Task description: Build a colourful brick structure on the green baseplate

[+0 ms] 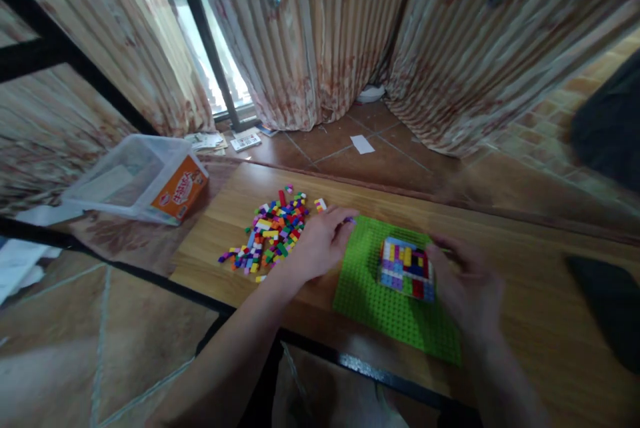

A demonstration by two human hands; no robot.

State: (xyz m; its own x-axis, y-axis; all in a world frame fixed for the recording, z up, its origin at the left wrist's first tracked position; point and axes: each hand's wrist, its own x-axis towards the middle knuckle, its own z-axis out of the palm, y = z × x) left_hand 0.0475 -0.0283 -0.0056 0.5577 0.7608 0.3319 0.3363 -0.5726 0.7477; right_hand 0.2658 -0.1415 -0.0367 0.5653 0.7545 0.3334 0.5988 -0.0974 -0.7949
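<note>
My left hand (323, 245) is at the left edge of a green studded baseplate (360, 288), its fingertips pinched on a small purple brick (350, 219). On the baseplate stands a squarish block built of multicoloured bricks (407, 269), with light blue, yellow, red and purple pieces on top. My right hand (467, 288) is at the right side of that block, its fingers close to the block's edge and blurred by motion. Whether it grips anything cannot be made out. Left of my left hand, a loose pile of coloured bricks (270, 233) is spread on the wooden table.
The wooden table (530, 261) has a dark flat object (605, 308) at its right. A clear plastic bin (125, 178) with an orange label stands beyond the table's left end. Patterned curtains (310, 35) hang behind. Papers (362, 144) lie on the tiled floor.
</note>
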